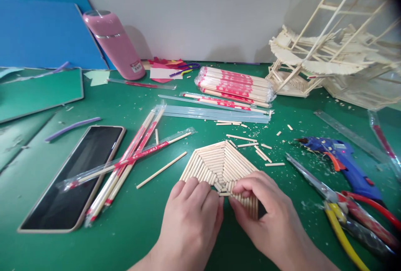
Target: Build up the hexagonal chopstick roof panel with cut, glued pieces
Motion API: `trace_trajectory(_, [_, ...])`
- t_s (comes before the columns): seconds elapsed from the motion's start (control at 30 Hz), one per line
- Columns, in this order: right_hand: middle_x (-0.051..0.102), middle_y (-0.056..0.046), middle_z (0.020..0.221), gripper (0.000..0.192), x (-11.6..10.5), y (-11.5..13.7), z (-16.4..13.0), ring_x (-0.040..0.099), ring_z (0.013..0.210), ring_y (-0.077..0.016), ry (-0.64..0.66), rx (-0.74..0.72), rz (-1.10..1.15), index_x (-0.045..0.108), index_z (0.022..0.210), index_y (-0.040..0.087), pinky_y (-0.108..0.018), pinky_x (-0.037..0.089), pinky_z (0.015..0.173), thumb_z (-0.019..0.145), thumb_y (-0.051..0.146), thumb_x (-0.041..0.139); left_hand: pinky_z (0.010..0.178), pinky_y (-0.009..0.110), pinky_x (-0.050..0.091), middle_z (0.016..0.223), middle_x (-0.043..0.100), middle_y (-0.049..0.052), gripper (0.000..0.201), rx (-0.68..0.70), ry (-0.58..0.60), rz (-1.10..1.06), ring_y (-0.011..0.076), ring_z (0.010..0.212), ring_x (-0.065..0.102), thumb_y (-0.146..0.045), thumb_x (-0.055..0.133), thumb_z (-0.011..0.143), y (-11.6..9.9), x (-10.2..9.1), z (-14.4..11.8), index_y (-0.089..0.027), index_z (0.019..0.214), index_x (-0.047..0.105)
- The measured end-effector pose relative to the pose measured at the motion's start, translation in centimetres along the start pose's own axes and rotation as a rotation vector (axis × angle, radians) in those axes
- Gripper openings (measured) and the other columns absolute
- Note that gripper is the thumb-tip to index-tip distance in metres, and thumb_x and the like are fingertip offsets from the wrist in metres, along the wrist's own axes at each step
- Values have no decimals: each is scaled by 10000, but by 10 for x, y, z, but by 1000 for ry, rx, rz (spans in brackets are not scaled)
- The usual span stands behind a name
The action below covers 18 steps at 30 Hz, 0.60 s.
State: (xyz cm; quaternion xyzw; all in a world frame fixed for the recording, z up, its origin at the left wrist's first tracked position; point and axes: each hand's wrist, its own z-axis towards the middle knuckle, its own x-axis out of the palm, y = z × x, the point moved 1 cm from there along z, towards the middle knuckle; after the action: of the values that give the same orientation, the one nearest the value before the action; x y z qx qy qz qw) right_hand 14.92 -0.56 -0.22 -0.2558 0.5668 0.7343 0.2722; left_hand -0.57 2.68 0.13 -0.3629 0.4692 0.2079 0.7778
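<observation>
2 hands work my hexagonal stick panel (216, 163) flat on the green mat (150, 221): left hand (189, 212) presses fingers down to steady it, right hand (266, 208) pinches a short stick (224, 194) against its near edge.

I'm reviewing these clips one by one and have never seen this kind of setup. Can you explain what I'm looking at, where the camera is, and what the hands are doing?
There is no machine here: a person works with two bare hands. The single picture comes from a camera on that person's head, looking forward and down at a green mat.

The left hand and right hand both press on the near edge of a flat panel of wooden sticks, glued side by side in a fan-like pattern. The right fingers pinch a short stick there.

Around it lie a phone, wrapped chopsticks, a pink flask, a blue glue gun, pliers with red and yellow handles and a larger stick model.
</observation>
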Motion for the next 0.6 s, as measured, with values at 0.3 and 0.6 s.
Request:
trace_trajectory(0.3, [514,5,731,133,3,1,2,457,707,-142,-5,-3,-12,488,788,194,-291,384,602,755,71,527,561,297,306,584,528,7,240,2,-2,8,155,569,440,-132,450,823,1,3,-1,-172,606,544])
trace_trajectory(0.6, [514,0,717,132,2,2,2,462,698,-147,-5,-8,-14,490,783,189,-294,382,593,750,65,523,559,302,279,590,518,11,232,-14,-17,-37,158,571,419,-128,451,822,1,2,0,-171,611,538])
